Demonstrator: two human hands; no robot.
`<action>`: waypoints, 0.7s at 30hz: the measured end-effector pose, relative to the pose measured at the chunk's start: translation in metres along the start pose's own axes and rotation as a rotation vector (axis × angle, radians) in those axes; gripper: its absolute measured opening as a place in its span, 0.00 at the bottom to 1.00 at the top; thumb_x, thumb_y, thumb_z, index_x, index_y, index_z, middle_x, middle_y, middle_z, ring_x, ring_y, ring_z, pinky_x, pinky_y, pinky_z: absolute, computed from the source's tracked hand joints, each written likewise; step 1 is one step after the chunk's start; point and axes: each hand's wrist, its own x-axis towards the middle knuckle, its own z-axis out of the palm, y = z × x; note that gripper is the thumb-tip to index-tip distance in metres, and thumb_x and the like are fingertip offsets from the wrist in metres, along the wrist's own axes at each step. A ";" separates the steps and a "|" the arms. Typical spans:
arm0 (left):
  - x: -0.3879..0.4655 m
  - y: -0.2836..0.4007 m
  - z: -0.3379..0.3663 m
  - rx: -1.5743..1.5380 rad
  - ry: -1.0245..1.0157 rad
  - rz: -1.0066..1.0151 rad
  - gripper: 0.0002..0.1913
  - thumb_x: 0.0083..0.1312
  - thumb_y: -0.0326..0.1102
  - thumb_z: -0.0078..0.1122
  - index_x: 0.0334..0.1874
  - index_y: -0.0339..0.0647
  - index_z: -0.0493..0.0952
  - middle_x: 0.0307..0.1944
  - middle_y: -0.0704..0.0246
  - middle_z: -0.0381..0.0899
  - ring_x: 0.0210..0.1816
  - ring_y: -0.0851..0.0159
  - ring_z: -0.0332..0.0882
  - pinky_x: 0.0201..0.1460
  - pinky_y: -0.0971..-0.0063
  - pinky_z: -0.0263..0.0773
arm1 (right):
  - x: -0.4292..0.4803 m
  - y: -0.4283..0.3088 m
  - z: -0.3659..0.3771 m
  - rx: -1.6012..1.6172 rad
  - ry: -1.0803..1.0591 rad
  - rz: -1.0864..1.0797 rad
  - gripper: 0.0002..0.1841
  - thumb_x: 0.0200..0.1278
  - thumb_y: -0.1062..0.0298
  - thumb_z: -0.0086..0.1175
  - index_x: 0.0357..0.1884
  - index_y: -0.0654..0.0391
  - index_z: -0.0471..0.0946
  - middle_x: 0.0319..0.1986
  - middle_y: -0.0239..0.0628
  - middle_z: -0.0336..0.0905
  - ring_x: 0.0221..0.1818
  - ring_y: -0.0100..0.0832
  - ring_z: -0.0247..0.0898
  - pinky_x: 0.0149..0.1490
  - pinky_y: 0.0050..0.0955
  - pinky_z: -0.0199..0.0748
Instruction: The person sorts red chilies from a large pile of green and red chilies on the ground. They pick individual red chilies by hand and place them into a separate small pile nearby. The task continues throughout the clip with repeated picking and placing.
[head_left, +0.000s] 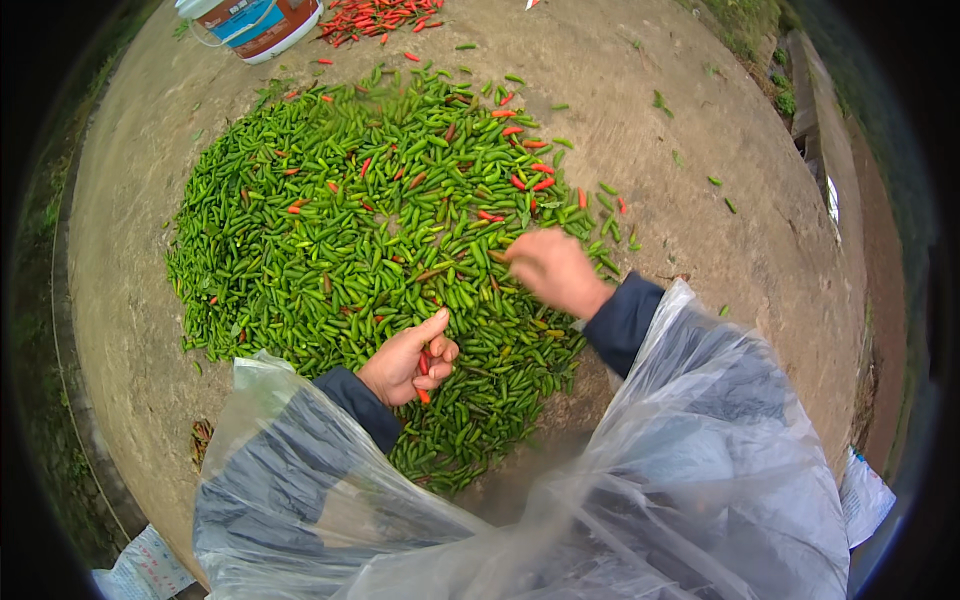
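A broad pile of green chili peppers (315, 225), dotted with red and brownish ones, is spread on the ground before me. My left hand (415, 360) is closed around red chili peppers (424, 366) just above the pile's near part. Blurred by motion, my right hand (559, 271) is over the pile's right side, its fingers at a brownish chili pepper (497, 256); whether it grips that pepper is unclear. Several red chili peppers (541, 176) lie along the upper right of the green pile. Clear plastic sheeting (675, 465) covers my sleeves and lap.
A white plastic bucket (259, 28) with a coloured label stands at the top left, beside a smaller pile of red chili peppers (375, 19). Loose green peppers (730, 205) are scattered on the concrete ground (697, 135). Printed sacks (865, 499) lie at the lower edges.
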 end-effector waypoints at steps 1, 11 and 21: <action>0.000 0.001 0.000 0.001 0.014 -0.006 0.22 0.69 0.53 0.45 0.20 0.47 0.65 0.23 0.73 0.65 0.18 0.76 0.58 0.12 0.85 0.46 | 0.012 0.016 -0.007 0.079 0.184 0.027 0.10 0.56 0.65 0.56 0.40 0.54 0.79 0.38 0.38 0.79 0.48 0.40 0.72 0.50 0.40 0.69; -0.006 0.001 -0.004 0.060 0.117 0.018 0.21 0.69 0.51 0.48 0.20 0.48 0.65 0.25 0.73 0.67 0.18 0.77 0.58 0.13 0.85 0.46 | 0.005 0.064 -0.040 0.124 0.037 0.203 0.07 0.56 0.67 0.58 0.36 0.56 0.78 0.26 0.36 0.79 0.29 0.26 0.74 0.37 0.27 0.71; -0.010 -0.003 0.011 0.079 0.071 -0.007 0.20 0.68 0.49 0.51 0.20 0.46 0.67 0.21 0.74 0.66 0.16 0.77 0.58 0.12 0.84 0.46 | 0.007 0.058 -0.041 0.229 -0.046 0.255 0.06 0.55 0.70 0.53 0.34 0.57 0.72 0.26 0.44 0.73 0.32 0.44 0.72 0.38 0.39 0.69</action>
